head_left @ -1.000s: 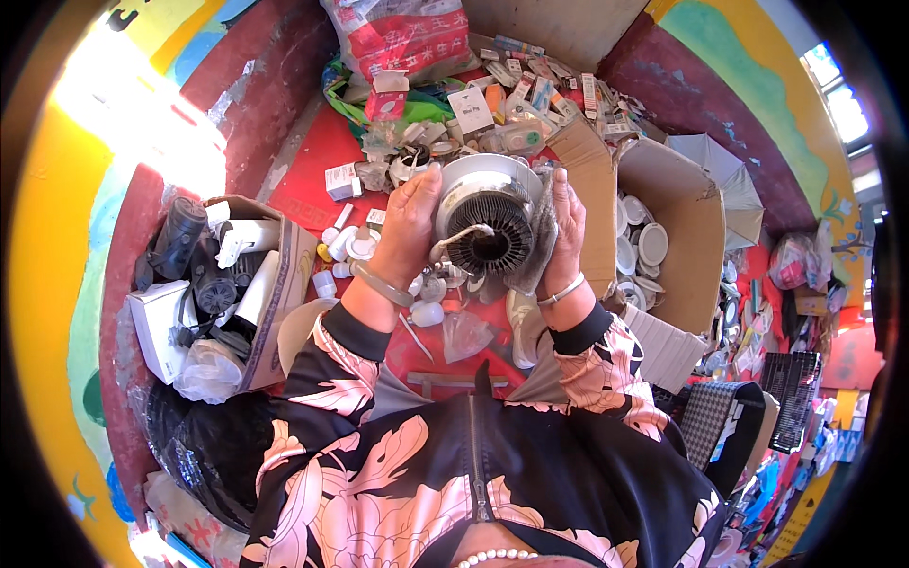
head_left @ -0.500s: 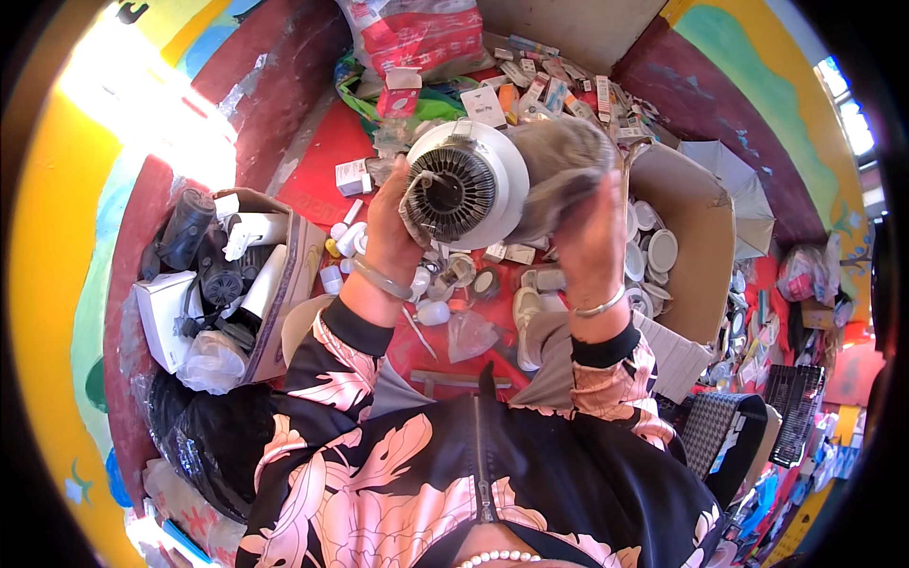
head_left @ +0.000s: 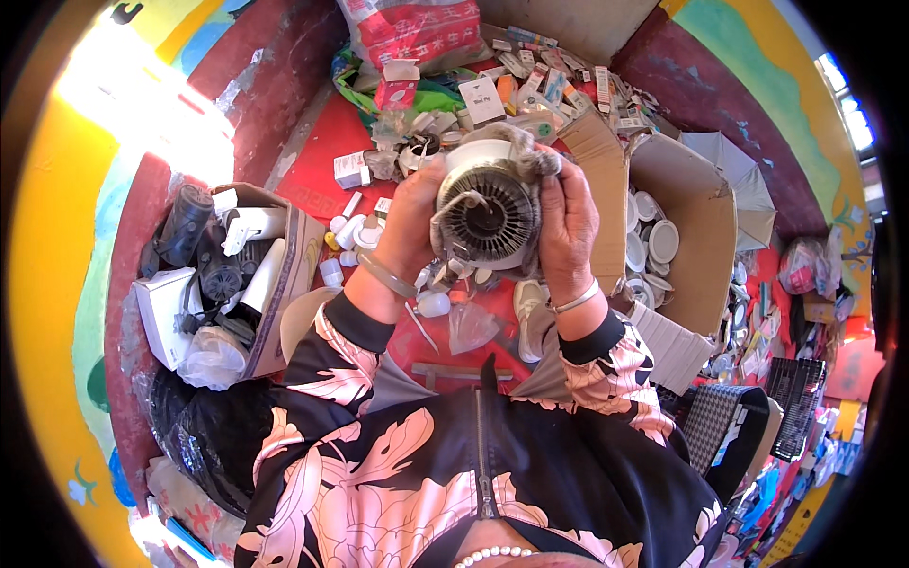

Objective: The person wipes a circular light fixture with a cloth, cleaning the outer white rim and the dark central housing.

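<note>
Held up in front of me is a round downlight (head_left: 487, 216) with a white rim and a dark finned heat sink facing me. A pale cable curls across its fins. My left hand (head_left: 413, 220) grips the light's left side. On the other side, my right hand (head_left: 569, 225) is closed on a grey-brown cloth (head_left: 519, 142), pressing it around the light's far and right edge. The cloth hides part of the rim.
At the left stands a cardboard box (head_left: 301, 275) of black and white fixtures. An open carton (head_left: 701, 232) with round white lamps is at the right. Small boxes (head_left: 483, 100) pile up at the back. Loose bulbs (head_left: 350, 232) lie on the red floor covering (head_left: 317, 175).
The cloth, loose and blurred at the light's right before, is now gathered against its rim. My right hand has moved inward, and the downlight has shifted slightly right and nearer.
</note>
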`<state>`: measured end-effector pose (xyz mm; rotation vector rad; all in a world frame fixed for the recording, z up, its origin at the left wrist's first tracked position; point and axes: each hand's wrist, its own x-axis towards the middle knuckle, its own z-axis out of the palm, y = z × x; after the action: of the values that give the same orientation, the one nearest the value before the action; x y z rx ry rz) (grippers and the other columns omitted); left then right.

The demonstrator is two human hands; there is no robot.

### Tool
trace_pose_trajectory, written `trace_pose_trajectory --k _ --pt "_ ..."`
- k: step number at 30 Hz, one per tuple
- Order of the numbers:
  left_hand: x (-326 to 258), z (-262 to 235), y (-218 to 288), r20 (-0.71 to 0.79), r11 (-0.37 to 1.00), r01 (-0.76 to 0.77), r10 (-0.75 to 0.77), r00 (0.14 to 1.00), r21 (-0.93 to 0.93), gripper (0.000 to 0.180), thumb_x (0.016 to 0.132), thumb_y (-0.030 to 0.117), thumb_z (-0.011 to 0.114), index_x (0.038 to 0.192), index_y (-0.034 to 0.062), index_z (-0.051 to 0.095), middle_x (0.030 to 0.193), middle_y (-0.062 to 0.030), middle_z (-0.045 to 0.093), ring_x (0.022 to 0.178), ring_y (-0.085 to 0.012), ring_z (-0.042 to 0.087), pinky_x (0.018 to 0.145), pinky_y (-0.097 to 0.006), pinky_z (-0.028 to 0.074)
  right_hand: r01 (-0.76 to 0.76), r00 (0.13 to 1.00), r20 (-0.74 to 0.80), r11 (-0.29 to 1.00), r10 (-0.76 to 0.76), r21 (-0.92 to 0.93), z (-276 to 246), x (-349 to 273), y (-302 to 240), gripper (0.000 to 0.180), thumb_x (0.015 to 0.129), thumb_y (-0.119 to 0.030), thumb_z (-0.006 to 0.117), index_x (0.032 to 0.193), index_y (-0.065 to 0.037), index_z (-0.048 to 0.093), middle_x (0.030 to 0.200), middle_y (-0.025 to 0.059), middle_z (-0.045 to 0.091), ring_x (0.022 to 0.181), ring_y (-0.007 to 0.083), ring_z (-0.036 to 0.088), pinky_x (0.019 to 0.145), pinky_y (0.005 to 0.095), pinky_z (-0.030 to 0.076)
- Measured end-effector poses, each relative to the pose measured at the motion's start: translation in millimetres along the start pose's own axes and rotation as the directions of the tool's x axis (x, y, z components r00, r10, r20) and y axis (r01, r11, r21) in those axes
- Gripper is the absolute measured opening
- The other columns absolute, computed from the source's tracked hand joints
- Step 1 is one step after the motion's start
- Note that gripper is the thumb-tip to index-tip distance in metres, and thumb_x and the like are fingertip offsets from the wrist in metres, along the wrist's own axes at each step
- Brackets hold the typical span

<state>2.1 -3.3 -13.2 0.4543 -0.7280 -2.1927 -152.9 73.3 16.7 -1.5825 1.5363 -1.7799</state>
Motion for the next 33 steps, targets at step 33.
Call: trace_pose_trajectory --k 33 --pt "1.9 -18.0 -13.8 -0.038 0.572 -0.092 0.211 0.977 0.815 0.037 0.091 0.027 0.051 0.068 -0.0003 0.058 0.058 0.0004 0.051 0.054 -0.0084 0.043 0.051 -0.027 0.035 0.165 0.783 0.618 0.982 -0.073 -0.093 -9.7 10.4 -8.4 0.014 0.07 0.004 0.064 0.083 0.0 0.066 0.092 0.0112 0.061 0.091 0.0287 0.058 0.08 0.0347 0.047"
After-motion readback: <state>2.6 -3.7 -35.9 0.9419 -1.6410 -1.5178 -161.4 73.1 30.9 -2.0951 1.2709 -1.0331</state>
